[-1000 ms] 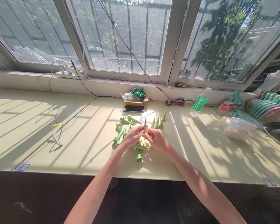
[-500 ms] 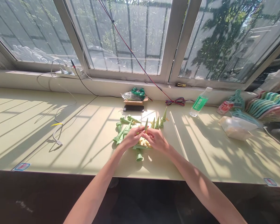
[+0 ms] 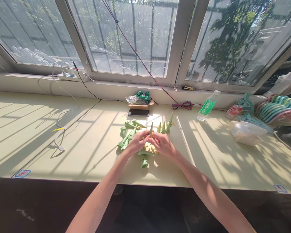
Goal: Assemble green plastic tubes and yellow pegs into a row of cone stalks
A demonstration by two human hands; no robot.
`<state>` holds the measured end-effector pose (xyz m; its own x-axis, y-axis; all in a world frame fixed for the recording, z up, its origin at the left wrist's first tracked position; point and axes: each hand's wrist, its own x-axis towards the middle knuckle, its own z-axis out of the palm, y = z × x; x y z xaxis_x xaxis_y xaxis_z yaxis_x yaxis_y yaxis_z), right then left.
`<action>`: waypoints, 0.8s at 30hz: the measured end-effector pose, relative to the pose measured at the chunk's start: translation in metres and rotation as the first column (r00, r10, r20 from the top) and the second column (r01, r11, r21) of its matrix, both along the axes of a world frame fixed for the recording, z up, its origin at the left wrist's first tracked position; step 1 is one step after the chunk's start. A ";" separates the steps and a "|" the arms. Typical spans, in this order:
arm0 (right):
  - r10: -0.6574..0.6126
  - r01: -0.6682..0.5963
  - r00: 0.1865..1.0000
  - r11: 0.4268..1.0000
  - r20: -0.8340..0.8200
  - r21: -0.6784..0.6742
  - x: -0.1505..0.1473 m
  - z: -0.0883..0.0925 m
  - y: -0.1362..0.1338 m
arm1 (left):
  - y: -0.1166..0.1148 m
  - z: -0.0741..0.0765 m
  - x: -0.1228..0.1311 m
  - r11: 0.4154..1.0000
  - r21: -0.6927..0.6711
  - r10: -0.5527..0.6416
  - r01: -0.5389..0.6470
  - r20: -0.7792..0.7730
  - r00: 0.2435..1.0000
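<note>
Holding one green cone [image 3: 151, 128] upright between them, the left hand [image 3: 137, 141] and the right hand [image 3: 162, 142] meet over the middle of the worktop [image 3: 92, 161]. Both have their fingers bent in close around its lower end, with the tip standing clear above them; exactly how the right fingertips grip is hidden by the hand itself. Small yellow pieces [image 3: 150, 148] lie under and between the palms (partly covered, so hard to count).

Just left of the left hand, a loose pile of green cones [image 3: 123, 142] lies on its side, the cones pointing different ways and touching. Nearer the front edge, another cone [image 3: 144, 161] lies with its wide end toward the person. Beyond the right hand, three upright cones [image 3: 170, 123] stand in a slanting row, a bit of yellow showing beside the farthest.

Behind the work, a dark phone [image 3: 138, 112] lies flat in front of a small box [image 3: 138, 106] holding clear wrap and something green. To the right, well apart from the hands, are a green-labelled bottle [image 3: 207, 108], a red-and-white can [image 3: 233, 111] and a pale plastic-wrapped bundle [image 3: 246, 133].
</note>
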<state>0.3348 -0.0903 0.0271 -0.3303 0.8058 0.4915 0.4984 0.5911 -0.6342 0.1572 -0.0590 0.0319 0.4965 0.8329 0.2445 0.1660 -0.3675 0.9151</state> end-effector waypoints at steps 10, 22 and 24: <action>-0.232 0.230 0.972 0.972 -0.039 -0.046 0.015 -0.007 0.014 | -0.003 0.008 0.000 0.951 0.093 0.293 -0.295 0.035 0.956; -0.279 0.280 0.945 0.960 0.172 0.018 0.019 -0.024 0.023 | 0.004 -0.003 -0.002 0.916 0.086 0.386 -0.391 0.064 0.920; -0.293 0.293 0.936 0.956 0.197 0.027 0.020 -0.025 0.023 | 0.002 -0.001 -0.001 0.915 0.082 0.390 -0.395 0.068 0.918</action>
